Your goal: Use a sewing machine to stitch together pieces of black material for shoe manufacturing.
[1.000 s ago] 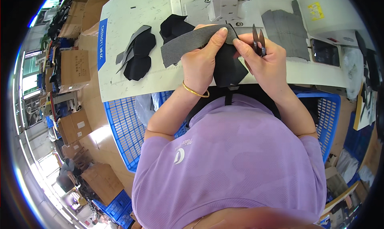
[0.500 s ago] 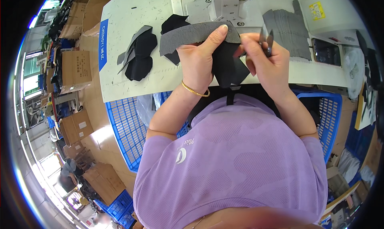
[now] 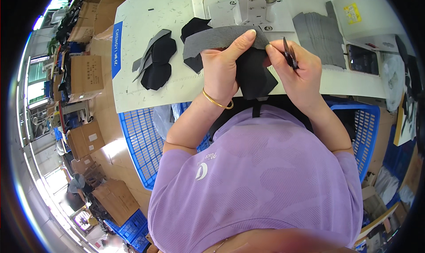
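Workshop floor on my feed: brown carton off left, blue basket below pale worktable. I see left hand clamping grey strip under thumb, in front of machine head, above worktable's near edge. Right hand grips dark scissors, blades pointing away from body; its thumb and forefinger close at strip's right end. Black piece hangs below strip, between hands. Grey stack right, beside phone.
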`<state>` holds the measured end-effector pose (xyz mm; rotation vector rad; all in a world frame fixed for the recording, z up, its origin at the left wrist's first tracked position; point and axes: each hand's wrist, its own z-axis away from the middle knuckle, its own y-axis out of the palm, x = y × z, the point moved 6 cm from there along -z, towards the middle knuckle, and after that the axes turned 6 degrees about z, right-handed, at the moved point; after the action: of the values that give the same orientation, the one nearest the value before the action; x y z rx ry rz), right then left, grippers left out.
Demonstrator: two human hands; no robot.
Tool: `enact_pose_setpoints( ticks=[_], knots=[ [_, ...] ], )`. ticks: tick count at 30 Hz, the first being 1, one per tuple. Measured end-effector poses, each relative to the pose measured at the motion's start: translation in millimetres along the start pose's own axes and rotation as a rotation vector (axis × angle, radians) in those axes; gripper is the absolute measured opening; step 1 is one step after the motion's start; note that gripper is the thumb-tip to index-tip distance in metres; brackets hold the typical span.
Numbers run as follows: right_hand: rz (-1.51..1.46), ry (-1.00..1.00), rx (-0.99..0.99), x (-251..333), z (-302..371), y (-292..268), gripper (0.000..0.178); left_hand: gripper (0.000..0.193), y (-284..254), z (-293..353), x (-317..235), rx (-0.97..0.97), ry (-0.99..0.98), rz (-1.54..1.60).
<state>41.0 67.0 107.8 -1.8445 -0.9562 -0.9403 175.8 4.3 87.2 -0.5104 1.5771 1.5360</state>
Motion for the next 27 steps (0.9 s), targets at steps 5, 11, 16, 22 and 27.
enact_pose_setpoints(
  ticks=[5,11,16,22,27],
  knots=[
    [-0.097,0.041,-0.015,2.4,-5.1,0.8,0.011,0.007,1.0,-6.5,-4.2,0.004,-0.031,0.005],
    [-0.259,0.136,-0.069,1.5,-40.6,5.5,0.014,0.009,14.2,-40.9,-31.4,-0.019,-0.024,-0.156],
    [-0.420,0.155,-0.119,3.8,-55.0,10.3,0.014,0.011,23.4,-57.1,-49.0,0.032,0.060,-0.180],
    [-0.481,0.196,-0.133,6.6,-68.2,10.6,0.016,0.014,32.1,-72.0,-59.6,0.070,0.055,-0.202],
    [-0.461,0.196,-0.132,2.0,-72.8,12.6,0.020,0.017,31.9,-79.4,-62.5,0.103,0.055,-0.276]
  ],
)
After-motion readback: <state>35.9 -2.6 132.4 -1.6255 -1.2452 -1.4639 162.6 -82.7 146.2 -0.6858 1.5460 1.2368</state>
